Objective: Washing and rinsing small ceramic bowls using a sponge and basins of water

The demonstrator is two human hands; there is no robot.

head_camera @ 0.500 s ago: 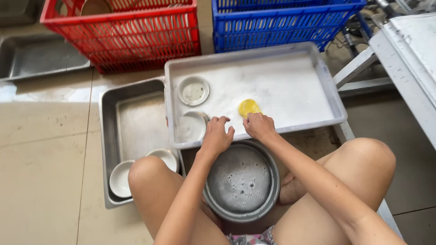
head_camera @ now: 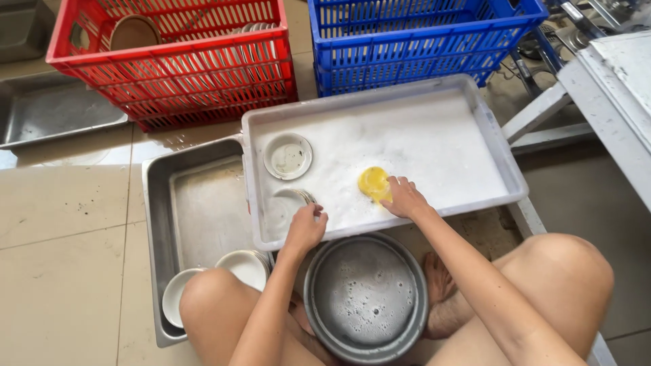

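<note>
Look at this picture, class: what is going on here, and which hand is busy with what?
A person sits low on a tiled floor over a grey tub of foamy water. The right hand holds a yellow sponge at the foam. The left hand grips a small dish half sunk in the suds; another small dish floats nearby. A round metal basin sits between the knees, and white bowls rest in a steel tray on the left.

Foam hides most of the small dish [head_camera: 293, 200]; yellow sponge [head_camera: 373, 183] partly under right hand [head_camera: 405, 198].
</note>
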